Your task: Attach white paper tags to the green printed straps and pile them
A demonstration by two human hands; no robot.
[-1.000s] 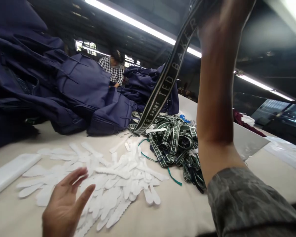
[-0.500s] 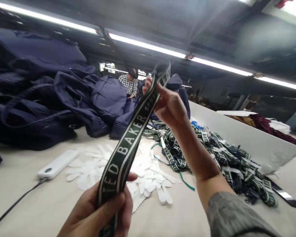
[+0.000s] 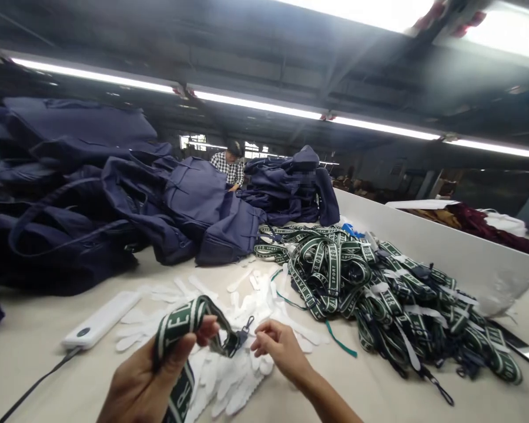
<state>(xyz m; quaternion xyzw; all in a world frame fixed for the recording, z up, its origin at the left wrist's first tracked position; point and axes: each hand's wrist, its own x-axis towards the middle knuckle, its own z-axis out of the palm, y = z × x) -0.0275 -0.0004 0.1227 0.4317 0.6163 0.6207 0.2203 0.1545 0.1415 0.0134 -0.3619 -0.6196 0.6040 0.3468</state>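
My left hand (image 3: pixel 152 373) is closed around a dark green strap (image 3: pixel 176 322) with white lettering and pale edge stripes. The strap bends over the fingers, and one length hangs below the hand. A dark snap hook (image 3: pixel 245 329) shows at its far end, above the table. Just right of that hook is my right hand (image 3: pixel 284 352), its fingers loosely bent with nothing seen between them. Beneath both hands lie many white paper-like pieces (image 3: pixel 233 382). A large tangled pile of similar lettered straps (image 3: pixel 335 270) spreads to the right.
Navy bags (image 3: pixel 194 200) are heaped at the left and back. A white device (image 3: pixel 101 320) with a black cord (image 3: pixel 39 382) rests on the pale table (image 3: pixel 379 402). A low white partition (image 3: pixel 436 247) borders the right. Farther back, a person in a checked shirt (image 3: pixel 233 170) bends forward.
My right hand has let go of the raised strap and come down toward the table. The strap, stretched between both hands before, now curves down from my left hand.
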